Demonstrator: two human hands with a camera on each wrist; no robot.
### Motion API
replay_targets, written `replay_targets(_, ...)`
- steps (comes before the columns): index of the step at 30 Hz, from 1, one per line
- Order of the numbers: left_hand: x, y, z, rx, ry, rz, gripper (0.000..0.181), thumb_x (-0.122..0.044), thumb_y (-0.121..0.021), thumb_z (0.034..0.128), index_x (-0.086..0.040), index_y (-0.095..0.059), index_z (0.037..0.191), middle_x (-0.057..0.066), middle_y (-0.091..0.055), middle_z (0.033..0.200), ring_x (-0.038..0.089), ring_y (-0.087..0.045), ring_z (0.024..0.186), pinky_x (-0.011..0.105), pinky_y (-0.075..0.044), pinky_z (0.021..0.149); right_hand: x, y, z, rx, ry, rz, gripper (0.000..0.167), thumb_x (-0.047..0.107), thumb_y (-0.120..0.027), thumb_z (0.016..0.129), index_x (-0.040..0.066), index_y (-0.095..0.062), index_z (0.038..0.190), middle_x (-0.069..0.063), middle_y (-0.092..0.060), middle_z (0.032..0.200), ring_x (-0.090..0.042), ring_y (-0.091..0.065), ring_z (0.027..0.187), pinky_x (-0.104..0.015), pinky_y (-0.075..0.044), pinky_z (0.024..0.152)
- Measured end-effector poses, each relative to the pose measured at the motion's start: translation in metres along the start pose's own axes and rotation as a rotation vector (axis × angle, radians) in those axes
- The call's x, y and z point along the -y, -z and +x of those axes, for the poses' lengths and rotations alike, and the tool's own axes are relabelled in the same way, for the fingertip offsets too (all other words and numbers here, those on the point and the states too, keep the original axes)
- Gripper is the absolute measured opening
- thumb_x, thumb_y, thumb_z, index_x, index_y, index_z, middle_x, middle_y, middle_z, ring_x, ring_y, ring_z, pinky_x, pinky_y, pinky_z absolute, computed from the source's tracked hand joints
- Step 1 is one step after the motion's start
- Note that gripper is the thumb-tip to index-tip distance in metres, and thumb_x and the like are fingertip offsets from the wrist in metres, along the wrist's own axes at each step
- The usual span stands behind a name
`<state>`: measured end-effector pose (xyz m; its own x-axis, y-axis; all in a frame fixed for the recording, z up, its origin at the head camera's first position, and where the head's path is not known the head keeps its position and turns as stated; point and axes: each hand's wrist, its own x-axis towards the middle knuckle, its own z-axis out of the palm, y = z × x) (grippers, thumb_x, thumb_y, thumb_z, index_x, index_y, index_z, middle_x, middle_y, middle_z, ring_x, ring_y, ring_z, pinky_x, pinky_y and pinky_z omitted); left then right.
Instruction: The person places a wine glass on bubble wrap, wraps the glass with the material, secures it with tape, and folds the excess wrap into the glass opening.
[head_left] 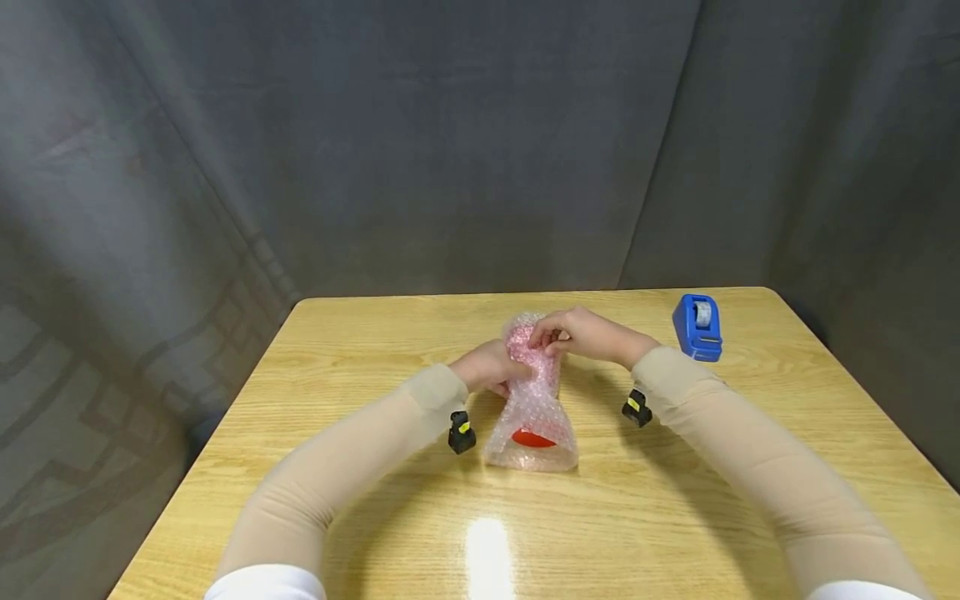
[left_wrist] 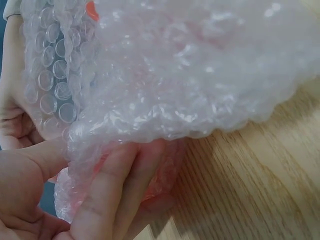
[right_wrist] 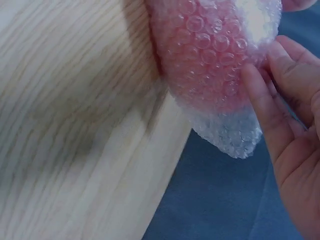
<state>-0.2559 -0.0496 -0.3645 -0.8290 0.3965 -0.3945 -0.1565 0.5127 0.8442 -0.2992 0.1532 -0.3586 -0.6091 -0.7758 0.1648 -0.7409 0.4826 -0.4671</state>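
Observation:
A sheet of bubble wrap [head_left: 528,408] is wound round a red object [head_left: 533,438] on the table. The object's kind is hidden; red shows plainly only at the wrap's flared near end. My left hand [head_left: 489,367] grips the wrapped bundle from the left at its narrow middle, its thumb over the edge and fingers round the side in the left wrist view. From the right, my right hand [head_left: 585,333] pinches the wrap near the far end. In the right wrist view, thumb and fingers of that right hand [right_wrist: 290,115] meet at the bubble wrap [right_wrist: 215,65].
A blue tape dispenser [head_left: 698,327] with a roll of tape stands at the table's back right, beyond the right forearm. The wooden table [head_left: 360,333] ends at a grey curtain [head_left: 450,150] behind. Small black devices hang below both wrists.

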Motion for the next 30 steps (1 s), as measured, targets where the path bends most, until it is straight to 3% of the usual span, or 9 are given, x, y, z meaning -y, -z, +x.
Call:
replay_targets(3, 0.0, -0.001, 0.0, 0.001, -0.003, 0.01, 0.042, -0.01, -0.065, 0.091, 0.004, -0.049, 0.128, 0.015, -0.064, 0.105, 0.022, -0.065, 0.081, 0.031, -0.061, 0.072, 0.0, -0.001, 0.0, 0.014, 0.01, -0.007, 0.023, 0.003, -0.071, 0.084, 0.01, -0.072, 0.106, -0.002, -0.069, 0.096, -0.014, -0.063, 0.088, -0.028, -0.057, 0.08)
replay_targets(8, -0.001, 0.0, -0.001, 0.002, -0.015, 0.012, 0.043, -0.009, -0.064, 0.0911, 0.004, -0.049, 0.129, 0.016, -0.063, 0.107, 0.022, -0.066, 0.082, 0.032, -0.061, 0.072, 0.005, 0.003, 0.004, 0.036, 0.019, -0.037, 0.021, 0.003, -0.071, 0.084, 0.009, -0.073, 0.104, -0.003, -0.07, 0.098, -0.015, -0.064, 0.089, -0.027, -0.057, 0.081)
replay_targets(13, -0.001, 0.0, -0.001, -0.002, -0.018, 0.009, 0.043, -0.009, -0.064, 0.0911, 0.003, -0.049, 0.129, 0.015, -0.063, 0.107, 0.022, -0.065, 0.082, 0.032, -0.061, 0.072, 0.012, 0.004, 0.011, 0.052, -0.098, -0.04, 0.003, 0.016, -0.067, 0.091, 0.014, -0.069, 0.089, 0.003, -0.067, 0.086, -0.011, -0.058, 0.079, -0.026, -0.053, 0.07)
replay_targets(18, -0.001, 0.0, 0.0, -0.001, -0.014, 0.007, 0.038, -0.008, -0.064, 0.0905, 0.003, -0.052, 0.125, 0.012, -0.063, 0.102, 0.02, -0.063, 0.08, 0.031, -0.061, 0.069, 0.018, -0.004, 0.019, 0.033, -0.208, -0.101, 0.017, 0.017, -0.07, 0.088, 0.018, -0.056, 0.077, 0.004, -0.059, 0.075, -0.012, -0.052, 0.071, -0.025, -0.047, 0.064)
replay_targets(22, 0.0, -0.001, 0.002, 0.005, -0.031, -0.007, 0.039, -0.007, -0.063, 0.0909, 0.001, -0.051, 0.127, 0.012, -0.061, 0.104, 0.019, -0.063, 0.082, 0.031, -0.06, 0.068, 0.019, -0.007, 0.021, 0.021, -0.21, -0.143, 0.019, 0.015, -0.07, 0.084, 0.018, -0.053, 0.075, 0.004, -0.056, 0.073, -0.012, -0.051, 0.069, -0.025, -0.045, 0.061)
replay_targets(26, 0.002, -0.002, 0.002, 0.011, -0.038, -0.021, 0.043, -0.006, -0.062, 0.0912, 0.001, -0.049, 0.131, 0.015, -0.062, 0.108, 0.021, -0.064, 0.083, 0.033, -0.061, 0.07, 0.012, -0.005, 0.015, 0.043, -0.162, -0.019, 0.011, 0.014, -0.066, 0.089, 0.016, -0.058, 0.082, 0.002, -0.059, 0.079, -0.014, -0.053, 0.074, -0.026, -0.047, 0.066)
replay_targets(28, 0.002, -0.003, 0.002, 0.014, -0.037, -0.024, 0.043, -0.006, -0.062, 0.0912, 0.002, -0.049, 0.131, 0.016, -0.063, 0.109, 0.023, -0.065, 0.084, 0.033, -0.061, 0.072, 0.008, -0.004, 0.009, 0.036, -0.172, 0.096, 0.003, 0.012, -0.064, 0.091, 0.012, -0.061, 0.09, -0.002, -0.061, 0.086, -0.016, -0.054, 0.08, -0.028, -0.049, 0.07)
replay_targets(30, 0.001, -0.004, 0.002, 0.01, -0.032, -0.026, 0.041, -0.007, -0.063, 0.0909, 0.004, -0.049, 0.129, 0.017, -0.064, 0.108, 0.024, -0.066, 0.084, 0.034, -0.061, 0.073, 0.005, -0.003, 0.003, -0.016, -0.219, 0.183, 0.012, 0.011, -0.064, 0.091, 0.004, -0.06, 0.101, -0.007, -0.059, 0.092, -0.018, -0.053, 0.084, -0.029, -0.048, 0.073)
